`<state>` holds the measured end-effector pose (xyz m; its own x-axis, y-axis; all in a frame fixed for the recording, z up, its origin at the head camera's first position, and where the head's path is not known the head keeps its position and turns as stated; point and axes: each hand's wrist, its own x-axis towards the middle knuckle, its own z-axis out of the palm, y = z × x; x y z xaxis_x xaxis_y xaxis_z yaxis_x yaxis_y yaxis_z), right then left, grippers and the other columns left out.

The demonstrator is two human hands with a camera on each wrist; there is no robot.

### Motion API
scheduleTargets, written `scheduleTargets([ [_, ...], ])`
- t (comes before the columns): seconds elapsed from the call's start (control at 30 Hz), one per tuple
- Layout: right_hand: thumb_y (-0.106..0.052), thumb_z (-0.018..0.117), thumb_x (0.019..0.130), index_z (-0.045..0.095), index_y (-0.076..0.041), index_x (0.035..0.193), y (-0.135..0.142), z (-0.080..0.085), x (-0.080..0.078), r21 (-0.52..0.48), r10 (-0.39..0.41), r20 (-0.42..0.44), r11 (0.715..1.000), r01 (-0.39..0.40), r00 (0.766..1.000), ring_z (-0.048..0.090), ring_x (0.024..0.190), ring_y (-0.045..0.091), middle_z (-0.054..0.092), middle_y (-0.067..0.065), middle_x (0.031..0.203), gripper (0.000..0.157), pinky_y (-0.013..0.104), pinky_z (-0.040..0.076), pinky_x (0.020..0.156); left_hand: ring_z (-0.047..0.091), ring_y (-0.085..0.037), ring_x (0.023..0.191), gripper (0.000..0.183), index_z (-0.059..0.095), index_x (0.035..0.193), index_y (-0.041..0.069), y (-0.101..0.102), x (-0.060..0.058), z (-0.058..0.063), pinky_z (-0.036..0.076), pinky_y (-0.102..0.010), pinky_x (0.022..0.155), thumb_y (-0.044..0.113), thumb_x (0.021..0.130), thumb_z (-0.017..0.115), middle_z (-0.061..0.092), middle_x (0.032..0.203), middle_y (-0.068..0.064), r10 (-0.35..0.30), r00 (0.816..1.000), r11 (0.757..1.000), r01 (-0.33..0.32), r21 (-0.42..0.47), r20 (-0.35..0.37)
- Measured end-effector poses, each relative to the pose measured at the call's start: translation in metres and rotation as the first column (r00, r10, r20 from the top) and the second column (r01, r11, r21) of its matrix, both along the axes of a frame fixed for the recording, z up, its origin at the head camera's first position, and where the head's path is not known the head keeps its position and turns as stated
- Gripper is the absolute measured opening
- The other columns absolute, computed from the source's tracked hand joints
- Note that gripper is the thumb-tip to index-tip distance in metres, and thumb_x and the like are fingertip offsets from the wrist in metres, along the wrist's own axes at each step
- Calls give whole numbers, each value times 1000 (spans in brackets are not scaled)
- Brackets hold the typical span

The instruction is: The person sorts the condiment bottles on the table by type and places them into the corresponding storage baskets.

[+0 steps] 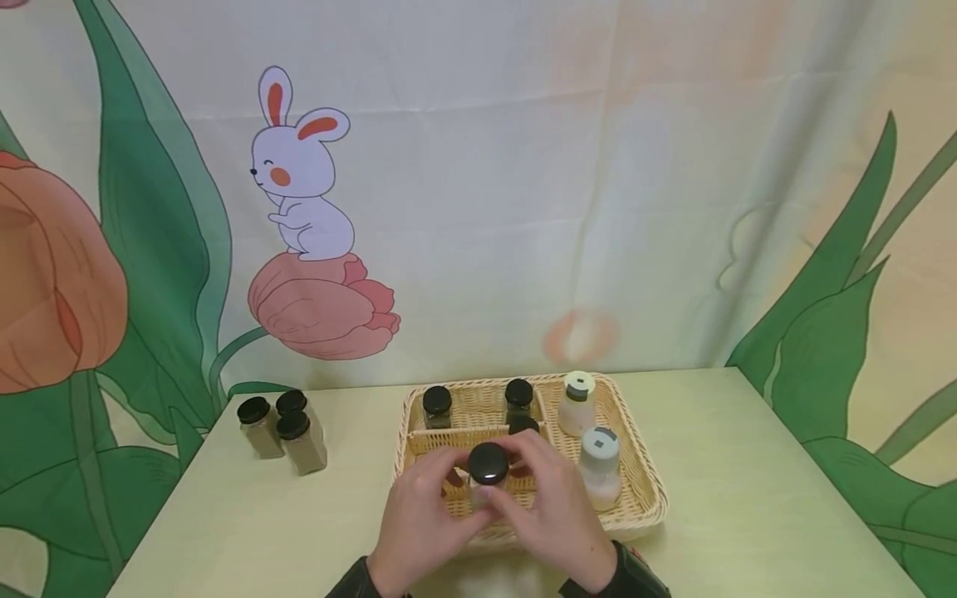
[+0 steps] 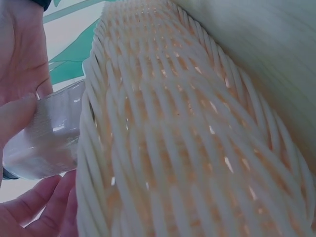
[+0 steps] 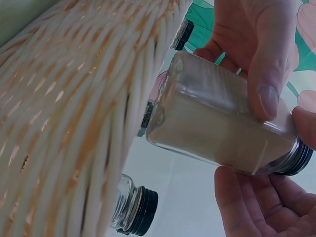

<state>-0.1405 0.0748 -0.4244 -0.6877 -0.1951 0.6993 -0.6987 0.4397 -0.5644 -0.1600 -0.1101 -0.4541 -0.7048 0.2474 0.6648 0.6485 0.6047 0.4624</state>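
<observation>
Both your hands hold one black-capped jar above the near side of the wicker basket.

Your left hand [image 1: 419,519] and right hand [image 1: 557,515] have their fingers curled around the black-capped jar [image 1: 488,473], which sits between them, upright in the head view, filled with pale powder as the right wrist view shows. Just beyond your fingertips lies the wicker basket [image 1: 643,490], on the table [image 1: 748,498]. Past your hands, in the far compartments, stand two dark jars [image 1: 437,407], and a third black cap shows just behind your right hand. To the right of your right hand stand two white-capped shakers [image 1: 601,465]. Well off to the left of your left hand, three brown spice jars [image 1: 284,432] are grouped on the table.
</observation>
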Motion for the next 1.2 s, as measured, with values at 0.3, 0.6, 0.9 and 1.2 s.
scheduleTargets([
  [0.3,-28,77,83,63,-17,122,2,7,-10,17,32,46,999,-33,998,61,98,5,61,-13,109,43,28,54,79,57,-1,75,44,67,110,29,-6,-4,5,45,-21,58,53,75,79,63,95,19,-20,999,999,22,47,-45],
  [0.6,-31,74,85,63,-19,123,-1,7,-20,-22,56,110,998,-53,992,63,96,7,61,-12,110,42,26,54,76,58,-4,78,48,65,120,27,-20,-11,9,48,-25,61,43,77,80,65,104,13,-66,998,998,66,16,-9],
  [0.9,-25,77,83,63,-17,123,-4,2,-32,-22,53,157,999,-50,986,63,95,9,61,-12,110,43,30,55,77,58,-5,85,42,66,114,23,-35,-24,13,49,-26,65,25,74,78,64,103,15,28,998,1000,-27,-13,57],
  [1.2,-27,78,82,62,-17,124,-12,4,-43,36,10,214,999,-18,977,60,97,5,61,-13,109,46,25,53,80,59,-16,96,39,68,114,12,-72,-51,15,49,-36,76,33,83,74,67,108,1,253,966,962,-256,-91,-47],
])
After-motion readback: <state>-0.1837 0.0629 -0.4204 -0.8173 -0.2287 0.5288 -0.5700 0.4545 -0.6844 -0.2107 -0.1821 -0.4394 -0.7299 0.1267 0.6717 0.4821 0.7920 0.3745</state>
